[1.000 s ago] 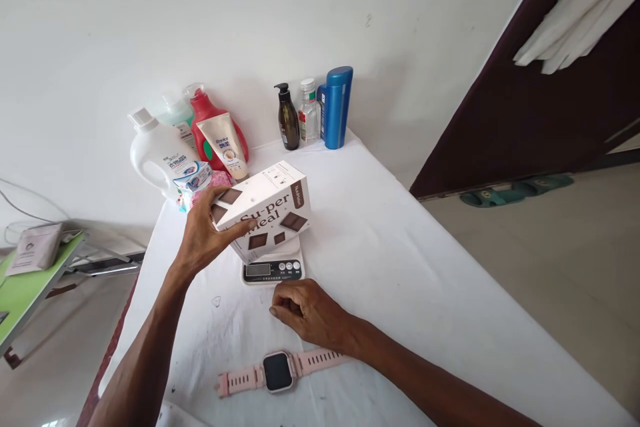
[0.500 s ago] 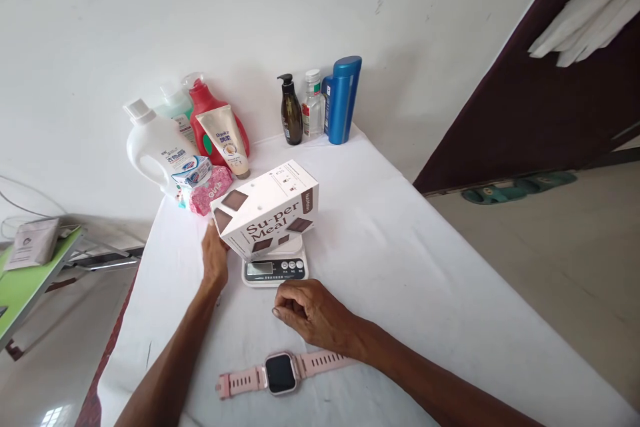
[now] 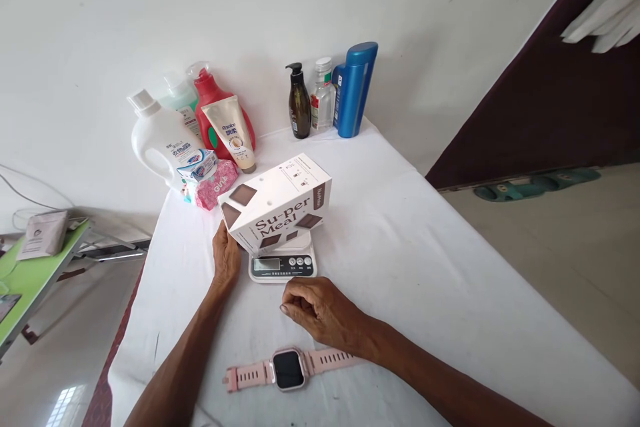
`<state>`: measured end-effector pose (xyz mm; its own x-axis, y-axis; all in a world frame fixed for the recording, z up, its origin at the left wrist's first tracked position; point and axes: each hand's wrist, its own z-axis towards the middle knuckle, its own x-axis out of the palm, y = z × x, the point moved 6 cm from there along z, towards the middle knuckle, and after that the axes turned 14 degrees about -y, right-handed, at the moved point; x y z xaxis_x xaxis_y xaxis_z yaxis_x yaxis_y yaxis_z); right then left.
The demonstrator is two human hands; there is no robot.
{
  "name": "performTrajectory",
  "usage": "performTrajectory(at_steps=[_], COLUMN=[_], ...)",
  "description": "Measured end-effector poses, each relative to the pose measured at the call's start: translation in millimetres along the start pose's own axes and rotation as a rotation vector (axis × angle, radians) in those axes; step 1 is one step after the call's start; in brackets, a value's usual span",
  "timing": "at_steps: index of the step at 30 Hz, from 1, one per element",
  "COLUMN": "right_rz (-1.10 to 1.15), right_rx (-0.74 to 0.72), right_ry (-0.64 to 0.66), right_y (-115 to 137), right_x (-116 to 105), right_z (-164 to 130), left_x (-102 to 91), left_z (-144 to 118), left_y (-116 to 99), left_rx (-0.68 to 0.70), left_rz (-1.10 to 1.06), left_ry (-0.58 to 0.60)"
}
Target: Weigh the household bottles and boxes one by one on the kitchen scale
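Standing behind the box, several bottles.

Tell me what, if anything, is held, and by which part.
The left hand is partly hidden by the Su-per Meal box, so a hold cannot be told. The right hand holds nothing visible.

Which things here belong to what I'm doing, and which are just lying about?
Probably in use:
scale
box, resting on the scale, beside your left hand

Apparently just lying about:
watch
tube
white bottle
red bottle
pink pack
pump bottle
clear bottle
blue bottle
slippers
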<state>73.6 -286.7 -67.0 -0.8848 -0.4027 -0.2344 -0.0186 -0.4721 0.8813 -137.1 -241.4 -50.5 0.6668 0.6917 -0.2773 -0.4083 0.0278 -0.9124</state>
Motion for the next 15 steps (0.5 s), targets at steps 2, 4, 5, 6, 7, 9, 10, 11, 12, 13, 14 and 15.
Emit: performTrajectory(at_steps=[2, 4, 5, 6, 7, 9, 10, 11, 12, 13, 14, 15], right_rz=[0.0, 0.001, 0.002, 0.004, 0.006, 0.01, 0.01, 0.008, 0.006, 0.003, -0.001, -0.005], right_rx=[0.004, 0.013, 0.015, 0.016, 0.017, 0.018, 0.019, 0.021, 0.022, 0.021, 0.022, 0.024], right_ry=[0.003, 0.005, 0.006, 0.006, 0.007, 0.01, 0.011, 0.01, 0.01, 0.012, 0.015, 0.017], right_y=[-0.9, -1.5, -1.6, -1.6, -1.7, -1.7, -1.8, -1.8, -1.8, -1.7, -1.6, -1.7], right_x=[0.4, 0.4, 0.3, 0.1, 0.0, 0.0, 0.1, 0.0, 0.0, 0.1, 0.2, 0.2], right_z=[-0.5, -1.1, -1.3, -1.5, -1.6, -1.7, -1.7, -1.7, -1.8, -2.0, -2.1, -2.3], left_x=[-0.1, 0.0, 0.0, -0.1, -0.3, -0.5, -0.9, -1.5, -2.2, -3.4, -4.8, -6.2], left_z=[-0.7, -1.2, -1.2, -1.2, -1.0, -0.8, -0.8, -0.9, -1.0, -1.1, -1.2, -1.1], left_y=[0.5, -1.0, -2.5, -4.1, -5.4, -5.8, -4.8, -3.3, -1.7, -0.5, -0.5, -2.6], left_rx=[-0.016, -0.02, -0.014, -0.003, 0.009, 0.027, 0.029, 0.027, 0.022, 0.016, 0.013, 0.023], left_rz=[0.008, 0.009, 0.006, 0.003, 0.002, 0.003, 0.001, -0.004, -0.012, -0.022, -0.045, -0.076], left_ry=[0.005, 0.014, 0.017, 0.016, 0.013, 0.005, -0.004, -0.015, -0.028, -0.044, -0.058, -0.064])
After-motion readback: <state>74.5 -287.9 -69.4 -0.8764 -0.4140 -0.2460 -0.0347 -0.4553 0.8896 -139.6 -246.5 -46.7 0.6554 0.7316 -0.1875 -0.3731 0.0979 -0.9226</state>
